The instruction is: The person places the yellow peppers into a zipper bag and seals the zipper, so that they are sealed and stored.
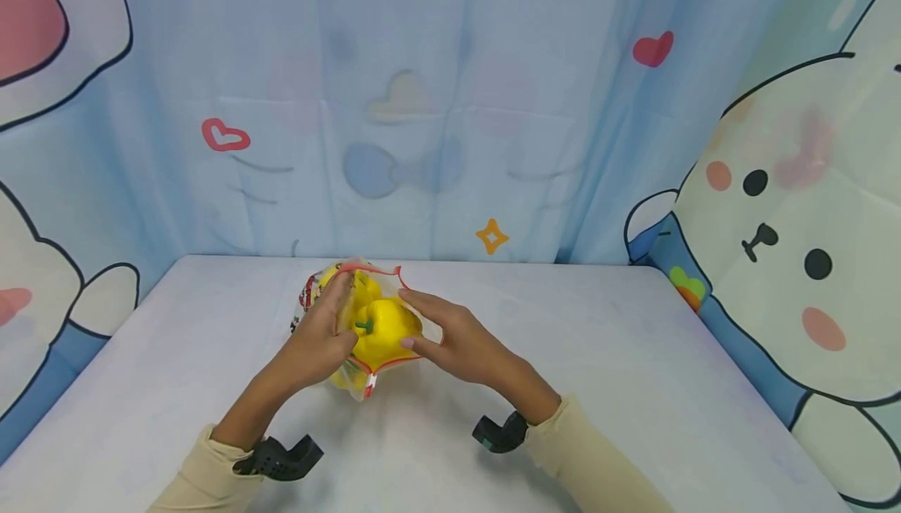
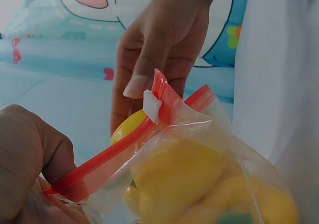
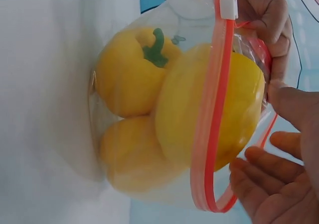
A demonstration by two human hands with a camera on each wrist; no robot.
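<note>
A clear zip bag (image 3: pixel 199 184) with a red zip edge and a white slider (image 3: pixel 229 8) stands with its mouth open. Through its side, in the right wrist view, show two yellow bell peppers (image 3: pixel 124 79), one with a green stem. Another yellow bell pepper (image 1: pixel 387 329) sits in the mouth, partly above the zip edge. My left hand (image 1: pixel 320 341) pinches the red edge between thumb and fingers. On the other side, my right hand (image 1: pixel 457 337) has its fingers extended, thumb and fingertips touching the pepper and the bag's rim.
The bag is on a white table (image 1: pixel 598 341), towards its far edge. A light blue curtain (image 1: pixel 422 28) printed with cartoon figures hangs behind and at both sides. Black wrist cameras (image 1: pixel 278 458) are strapped over beige sleeves (image 1: pixel 598 458).
</note>
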